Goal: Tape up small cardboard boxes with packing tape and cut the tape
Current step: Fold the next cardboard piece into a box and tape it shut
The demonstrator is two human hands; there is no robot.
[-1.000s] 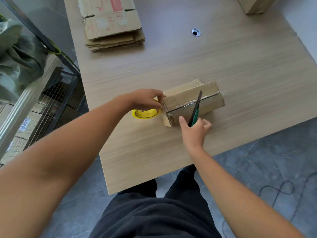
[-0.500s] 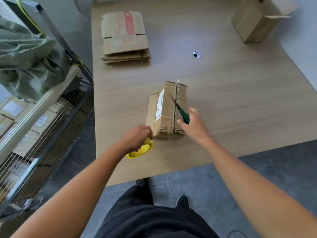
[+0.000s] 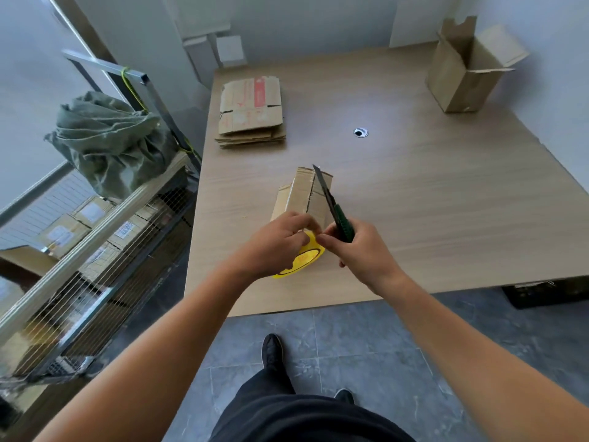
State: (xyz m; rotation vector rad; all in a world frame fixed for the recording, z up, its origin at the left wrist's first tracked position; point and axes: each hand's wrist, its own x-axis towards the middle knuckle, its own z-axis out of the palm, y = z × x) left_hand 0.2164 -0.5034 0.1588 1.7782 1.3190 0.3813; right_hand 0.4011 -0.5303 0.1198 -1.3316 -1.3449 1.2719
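A small cardboard box point(image 3: 302, 194) sits on the table point(image 3: 446, 199). Just in front of it, the left hand point(image 3: 274, 242) has its fingers clamped on a yellow tape roll point(image 3: 304, 258). The right hand point(image 3: 363, 250) grips a green utility knife point(image 3: 334, 207), blade extended over the box.

small box point(image 3: 299, 199) mid-table point(image 3: 446, 218) | flat cardboard stack point(image 3: 251, 113) behind | open box point(image 3: 462, 74) far right
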